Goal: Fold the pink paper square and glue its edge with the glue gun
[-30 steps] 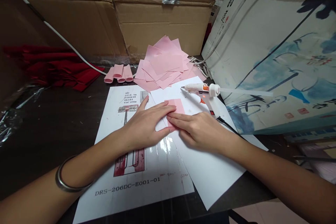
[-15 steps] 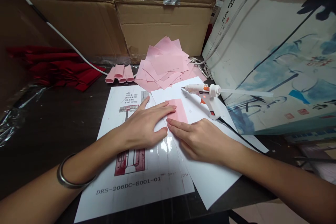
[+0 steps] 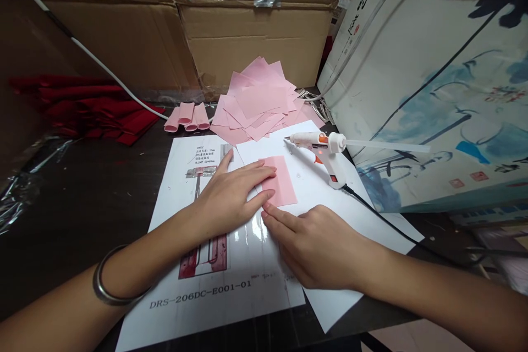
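A small pink sheet (image 3: 284, 180) lies on white paper in front of me, with a faint crease line along it. My left hand (image 3: 235, 192) is open and spread. Its fingertips and thumb press on the left side of the pink sheet, hiding part of that edge. My right hand (image 3: 311, 245) has its index and middle fingers stretched out, their tips at the sheet's lower left corner, close to my left thumb. Its other fingers are tucked underneath, partly hidden. Just right of the sheet, a white hot glue gun (image 3: 322, 148) with a clear glue stick stands, nozzle to the left.
Loose pink sheets (image 3: 259, 99) are piled at the back, beside several rolled pink tubes (image 3: 187, 116). Red folded pieces (image 3: 94, 107) lie at the left. A printed sheet (image 3: 165, 264) is under my left arm. Cardboard boxes (image 3: 256, 49) and a painted white panel (image 3: 433, 110) enclose the table.
My right hand has slid toward me, from the side of the pink sheet to its lower corner, uncovering more of it. My left thumb has moved onto the sheet.
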`<state>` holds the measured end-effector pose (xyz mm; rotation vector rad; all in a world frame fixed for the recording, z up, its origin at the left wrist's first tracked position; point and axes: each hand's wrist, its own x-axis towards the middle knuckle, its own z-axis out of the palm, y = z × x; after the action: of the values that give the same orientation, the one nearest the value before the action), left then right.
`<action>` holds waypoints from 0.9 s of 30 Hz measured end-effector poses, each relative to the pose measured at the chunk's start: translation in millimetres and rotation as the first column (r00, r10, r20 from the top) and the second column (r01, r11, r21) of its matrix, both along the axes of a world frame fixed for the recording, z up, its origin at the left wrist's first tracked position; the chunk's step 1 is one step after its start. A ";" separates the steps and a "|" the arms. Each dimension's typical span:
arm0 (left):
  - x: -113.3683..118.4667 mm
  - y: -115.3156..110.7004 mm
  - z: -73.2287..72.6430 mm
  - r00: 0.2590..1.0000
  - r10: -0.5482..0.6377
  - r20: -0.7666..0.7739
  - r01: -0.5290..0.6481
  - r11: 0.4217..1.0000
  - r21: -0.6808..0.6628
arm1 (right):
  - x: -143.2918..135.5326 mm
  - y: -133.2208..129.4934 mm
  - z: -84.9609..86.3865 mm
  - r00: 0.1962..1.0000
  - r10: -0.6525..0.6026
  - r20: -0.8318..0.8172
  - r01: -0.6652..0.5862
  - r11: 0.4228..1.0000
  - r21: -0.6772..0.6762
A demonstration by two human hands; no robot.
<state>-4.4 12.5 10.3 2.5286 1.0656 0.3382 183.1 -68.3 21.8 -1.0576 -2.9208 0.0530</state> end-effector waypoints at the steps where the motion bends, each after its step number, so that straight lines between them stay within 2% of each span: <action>1: -0.8 0.1 -0.4 1.000 -0.004 -0.002 0.004 1.000 0.000 | 1.7 -1.0 -0.5 0.998 0.018 -0.059 -0.018 1.000 -0.012; 4: -3.4 0.8 -2.0 1.000 -0.022 -0.002 0.022 1.000 0.012 | 10.6 -0.1 -3.2 0.953 0.060 -0.298 -0.057 0.998 0.016; 6: -5.1 1.1 -3.1 0.999 -0.041 -0.002 0.041 0.999 0.020 | 17.7 4.8 -5.1 0.895 0.045 -0.443 -0.009 0.996 0.084; 8: -6.6 1.1 -3.8 0.998 -0.057 -0.003 0.057 0.998 0.024 | 23.2 12.0 -6.8 0.857 0.004 -0.516 0.069 0.990 0.122; 11: -8.2 1.1 -4.2 0.997 -0.076 0.001 0.076 0.997 0.017 | 25.3 22.7 -9.3 0.894 -0.089 -0.440 0.134 0.988 0.073; 14: -9.2 1.8 -4.1 0.996 -0.088 0.000 0.088 0.996 0.008 | 22.4 29.5 -12.0 0.942 -0.136 -0.307 0.140 0.990 -0.007; 21: -10.3 4.6 -1.8 0.994 -0.098 -0.052 0.098 0.995 0.010 | 19.1 33.0 -8.9 0.988 -0.080 -0.133 0.081 0.997 0.000; 27: -9.2 5.4 0.5 0.991 -0.097 -0.088 0.096 0.995 -0.019 | 21.0 34.3 -3.7 0.995 -0.062 -0.079 0.060 0.998 -0.020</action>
<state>-13.6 17.9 10.8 2.5925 0.9697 0.1927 204.1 -34.0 18.1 -1.1194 -2.8206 0.1168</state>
